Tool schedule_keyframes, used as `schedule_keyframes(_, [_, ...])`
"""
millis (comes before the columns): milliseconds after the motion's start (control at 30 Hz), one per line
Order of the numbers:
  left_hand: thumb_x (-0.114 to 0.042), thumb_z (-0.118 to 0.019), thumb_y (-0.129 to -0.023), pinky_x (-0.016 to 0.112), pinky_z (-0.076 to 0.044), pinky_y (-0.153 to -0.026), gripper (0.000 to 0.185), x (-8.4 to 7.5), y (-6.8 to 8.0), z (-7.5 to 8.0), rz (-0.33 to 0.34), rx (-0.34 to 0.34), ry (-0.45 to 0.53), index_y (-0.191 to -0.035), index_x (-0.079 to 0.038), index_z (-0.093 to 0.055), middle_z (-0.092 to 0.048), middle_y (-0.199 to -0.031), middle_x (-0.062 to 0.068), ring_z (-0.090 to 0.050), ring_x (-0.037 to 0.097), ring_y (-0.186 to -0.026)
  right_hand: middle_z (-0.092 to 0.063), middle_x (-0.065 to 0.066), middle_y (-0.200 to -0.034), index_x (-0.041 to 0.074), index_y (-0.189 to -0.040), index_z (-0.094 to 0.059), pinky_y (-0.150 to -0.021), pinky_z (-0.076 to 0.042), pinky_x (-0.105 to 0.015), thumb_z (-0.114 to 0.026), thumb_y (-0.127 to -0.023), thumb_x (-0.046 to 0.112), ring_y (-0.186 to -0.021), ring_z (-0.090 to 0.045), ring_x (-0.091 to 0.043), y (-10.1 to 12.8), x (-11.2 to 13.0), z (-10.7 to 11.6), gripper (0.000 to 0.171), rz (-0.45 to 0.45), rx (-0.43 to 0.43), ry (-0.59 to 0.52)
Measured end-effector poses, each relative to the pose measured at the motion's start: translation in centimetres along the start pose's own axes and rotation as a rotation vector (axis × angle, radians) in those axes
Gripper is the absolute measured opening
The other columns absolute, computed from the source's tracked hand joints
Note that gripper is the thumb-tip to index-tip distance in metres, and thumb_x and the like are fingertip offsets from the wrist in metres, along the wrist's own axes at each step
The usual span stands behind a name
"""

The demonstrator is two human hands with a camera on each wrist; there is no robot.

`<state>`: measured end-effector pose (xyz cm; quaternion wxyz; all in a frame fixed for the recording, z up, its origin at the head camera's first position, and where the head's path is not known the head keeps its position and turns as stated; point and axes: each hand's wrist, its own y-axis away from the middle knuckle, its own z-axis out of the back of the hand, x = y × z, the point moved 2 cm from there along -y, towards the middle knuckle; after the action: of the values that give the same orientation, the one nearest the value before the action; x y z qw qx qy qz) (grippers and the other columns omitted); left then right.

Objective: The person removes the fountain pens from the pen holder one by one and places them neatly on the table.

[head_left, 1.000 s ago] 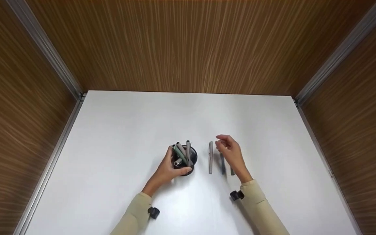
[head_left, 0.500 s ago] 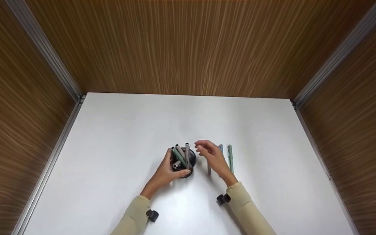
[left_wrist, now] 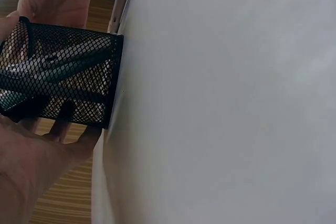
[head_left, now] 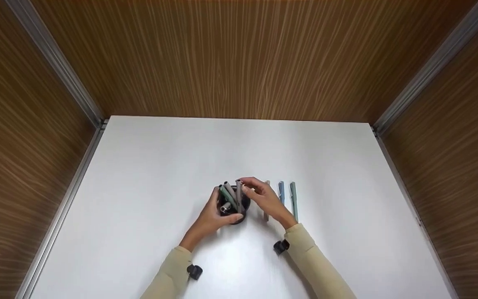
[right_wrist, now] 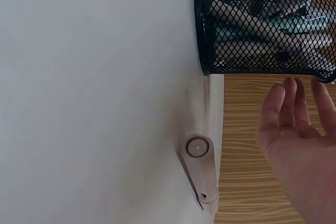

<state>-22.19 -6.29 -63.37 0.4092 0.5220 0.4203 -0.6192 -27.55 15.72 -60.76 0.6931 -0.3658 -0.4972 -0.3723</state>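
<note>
A round black wire-mesh cup [head_left: 234,204] stands upright near the middle of the smooth white counter [head_left: 147,174], and the left hand [head_left: 210,216] wraps it from seven o'clock, fingers and thumb curled around the mesh wall. Roughly four slim matte pens [head_left: 231,195], grey and green, lean inside it. The right hand [head_left: 264,198] hovers at the cup's three o'clock, its grip loose and partly open, fingertips at the top of one grey pen; whether they pinch it cannot be told. Three more pens lie side by side on the counter beyond: beige pen [head_left: 267,207], blue pen [head_left: 281,191], green pen [head_left: 293,199].
</note>
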Motion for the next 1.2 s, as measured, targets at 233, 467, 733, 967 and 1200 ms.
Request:
schedule_keyframes(233, [-0.024,-0.093,-0.09,0.05,-0.036,-0.122,0.093,0.1,-0.2,0.0,-0.001,-0.013,0.012,-0.163,-0.012,-0.035,-0.055,-0.155,0.015,-0.049,0.031,-0.148,-0.067,-0.007,-0.144,0.007,-0.148,-0.065,-0.115,-0.045,-0.044,-0.059,-0.116,0.027,-0.138,-0.059,-0.026,-0.1,-0.4,-0.1,0.038,-0.034,0.034,-0.06])
schedule_keyframes(467, [-0.023,-0.093,-0.09,0.051,-0.035,-0.123,0.096,0.1,-0.3,-0.3,-0.007,-0.013,-0.001,-0.166,-0.014,-0.034,-0.052,-0.158,0.015,-0.047,0.031,-0.149,-0.065,-0.009,-0.148,0.006,-0.15,-0.064,-0.12,-0.04,-0.046,-0.057,-0.117,0.025,-0.141,-0.057,-0.028,-0.1,-0.7,-0.2,0.039,-0.063,0.053,-0.135])
schedule_keyframes(733, [-0.015,-0.091,-0.09,0.054,-0.035,-0.122,0.096,0.3,0.0,0.0,-0.008,-0.024,0.023,-0.165,-0.011,-0.032,-0.051,-0.159,0.018,-0.046,0.034,-0.15,-0.067,-0.009,-0.141,0.004,-0.143,-0.065,-0.115,-0.043,-0.042,-0.058,-0.116,0.025,-0.134,-0.059,-0.028,-0.2,-0.8,-0.8,0.035,-0.056,0.065,-0.185])
schedule_keyframes(967, [-0.022,-0.093,-0.09,0.051,-0.037,-0.121,0.094,0.5,0.2,0.2,-0.007,-0.023,0.012,-0.163,-0.012,-0.035,-0.055,-0.154,0.016,-0.05,0.032,-0.146,-0.067,-0.014,-0.131,-0.003,-0.132,-0.066,-0.105,-0.048,-0.036,-0.058,-0.115,0.013,-0.121,-0.063,-0.024,-0.2,-0.8,-1.3,0.025,0.013,-0.014,-0.18])
schedule_keyframes(1200, [-0.026,-0.093,-0.089,0.049,-0.039,-0.12,0.096,0.5,-0.1,0.0,-0.004,-0.018,0.012,-0.164,-0.013,-0.035,-0.055,-0.153,0.014,-0.052,0.029,-0.144,-0.074,-0.023,-0.121,-0.011,-0.124,-0.063,-0.098,-0.054,-0.034,-0.056,-0.114,0.003,-0.113,-0.07,-0.027,-0.2,-0.2,-1.3,0.019,0.148,-0.14,-0.233])
